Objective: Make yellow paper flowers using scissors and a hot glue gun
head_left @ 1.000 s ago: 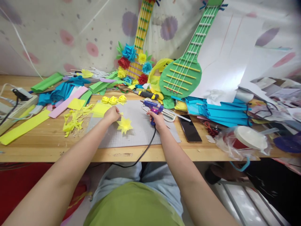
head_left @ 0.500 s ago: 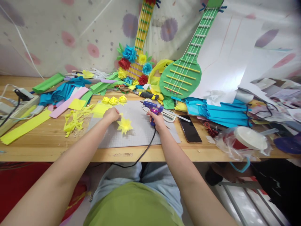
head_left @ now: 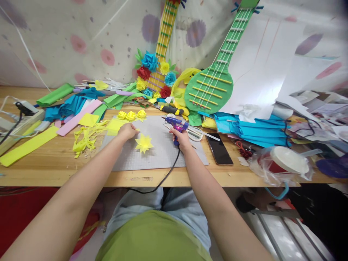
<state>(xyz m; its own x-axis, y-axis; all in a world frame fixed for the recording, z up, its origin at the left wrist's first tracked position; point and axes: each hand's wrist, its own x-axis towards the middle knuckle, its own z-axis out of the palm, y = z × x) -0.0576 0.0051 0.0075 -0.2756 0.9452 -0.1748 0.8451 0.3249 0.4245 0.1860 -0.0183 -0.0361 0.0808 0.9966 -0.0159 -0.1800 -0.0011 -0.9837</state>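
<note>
My right hand is wrapped around the handle of a blue hot glue gun, its nozzle pointing left and a small light glowing on its side. A clear glue stick sticks out of the gun's back. My left hand is closed in a pinch, with a small bit of yellow paper showing at the fingertips. Just right of and below those fingers, a pointed yellow paper flower lies on the grey cutting mat. Behind my left hand is a flat yellow sheet.
Finished yellow paper roses stand in a row behind the mat. Yellow scraps lie left; a phone and bagged cup lie right. Decorated paper instruments, including a green one, lean behind. The gun's black cord hangs over the edge.
My left hand has drawn back slightly up and left, away from the yellow flower. The glue gun and my right hand stay in nearly the same place.
</note>
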